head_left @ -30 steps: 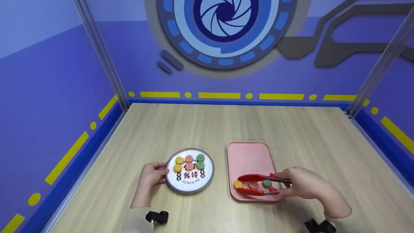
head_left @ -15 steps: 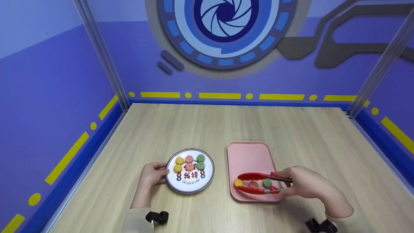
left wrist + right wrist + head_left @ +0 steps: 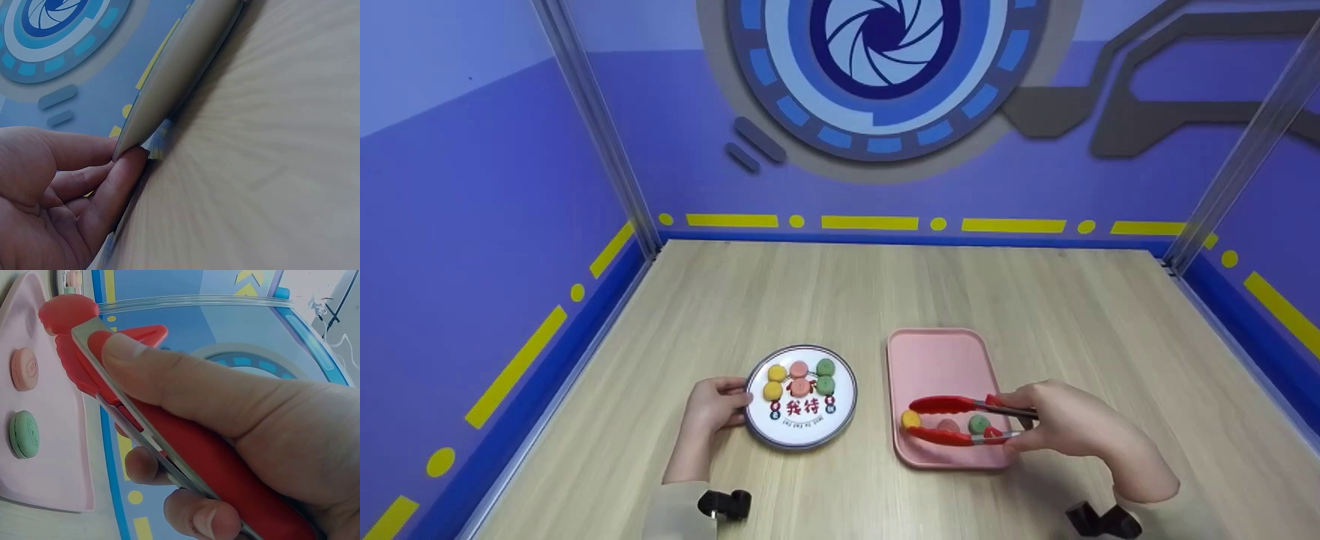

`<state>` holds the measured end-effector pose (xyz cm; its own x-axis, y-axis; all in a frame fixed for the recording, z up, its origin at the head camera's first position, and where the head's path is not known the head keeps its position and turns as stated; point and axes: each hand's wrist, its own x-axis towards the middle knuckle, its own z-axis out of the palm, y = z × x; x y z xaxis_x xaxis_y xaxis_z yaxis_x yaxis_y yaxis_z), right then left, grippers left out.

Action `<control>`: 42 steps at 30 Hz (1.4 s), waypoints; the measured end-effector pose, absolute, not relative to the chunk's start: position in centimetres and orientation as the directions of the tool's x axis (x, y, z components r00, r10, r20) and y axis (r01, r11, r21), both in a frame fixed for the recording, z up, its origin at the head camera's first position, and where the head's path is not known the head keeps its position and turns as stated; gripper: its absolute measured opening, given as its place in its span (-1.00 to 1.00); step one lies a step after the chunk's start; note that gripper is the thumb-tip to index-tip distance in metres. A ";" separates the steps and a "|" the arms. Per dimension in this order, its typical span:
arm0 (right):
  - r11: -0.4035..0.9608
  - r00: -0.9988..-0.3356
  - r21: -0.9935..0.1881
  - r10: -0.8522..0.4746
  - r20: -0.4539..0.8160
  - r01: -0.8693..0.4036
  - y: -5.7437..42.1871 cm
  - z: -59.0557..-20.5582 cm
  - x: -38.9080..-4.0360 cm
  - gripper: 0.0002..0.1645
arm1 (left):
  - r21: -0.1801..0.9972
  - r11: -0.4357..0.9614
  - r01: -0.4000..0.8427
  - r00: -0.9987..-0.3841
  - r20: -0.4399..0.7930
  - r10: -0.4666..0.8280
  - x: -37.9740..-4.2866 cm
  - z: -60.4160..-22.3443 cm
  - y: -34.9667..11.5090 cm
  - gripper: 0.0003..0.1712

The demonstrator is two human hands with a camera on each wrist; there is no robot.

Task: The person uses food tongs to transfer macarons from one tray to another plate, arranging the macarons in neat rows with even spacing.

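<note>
My left hand (image 3: 712,406) pinches the left rim of a round white plate (image 3: 844,390) between thumb and fingers; the left wrist view shows the plate's edge (image 3: 169,84) tilted in that pinch. On the plate lie yellow, pink and green macarons in pairs. My right hand (image 3: 1063,420) grips red-tipped metal tongs (image 3: 945,405) over a pink tray (image 3: 937,360). The tong heads flank a yellow macaron (image 3: 910,420) at the tray's left side. A pink macaron (image 3: 25,369) and a green macaron (image 3: 25,434) rest on the tray; the tongs partly cover the pink one in the head view.
A light wooden table (image 3: 780,292) carries both plate and tray, with a strip of wood between them. Blue-purple panels (image 3: 645,135) with metal corner posts (image 3: 600,127) enclose the back and sides.
The tongs have risen slightly in the head view and the yellow macaron has shifted up with them. My left hand and the plate have stayed put.
</note>
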<state>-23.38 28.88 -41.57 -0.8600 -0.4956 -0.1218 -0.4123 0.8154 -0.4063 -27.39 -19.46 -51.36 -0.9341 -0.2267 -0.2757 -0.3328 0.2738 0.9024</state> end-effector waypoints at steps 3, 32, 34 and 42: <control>0.818 -0.863 -0.412 -0.489 -0.127 -0.402 28.8 -41.5 -23.4 -0.31 | 0.905 0.268 -0.330 -0.935 -0.274 -0.225 -27.4 -51.4 -19.4 -0.55; 0.768 -0.826 -0.401 -0.562 -0.046 -0.500 26.3 -40.5 -24.8 -0.31 | 0.900 0.283 -0.331 -0.933 -0.267 -0.239 -27.4 -51.3 -19.3 -0.57; 0.761 -0.822 -0.408 -0.567 -0.042 -0.504 26.0 -40.5 -24.9 -0.34 | 0.896 0.287 -0.338 -0.931 -0.275 -0.240 -27.4 -51.4 -19.3 -0.56; 0.739 -0.812 -0.419 -0.584 -0.009 -0.527 24.9 -40.6 -25.3 -0.52 | 0.902 0.276 -0.332 -0.933 -0.272 -0.234 -27.4 -51.4 -19.4 -0.56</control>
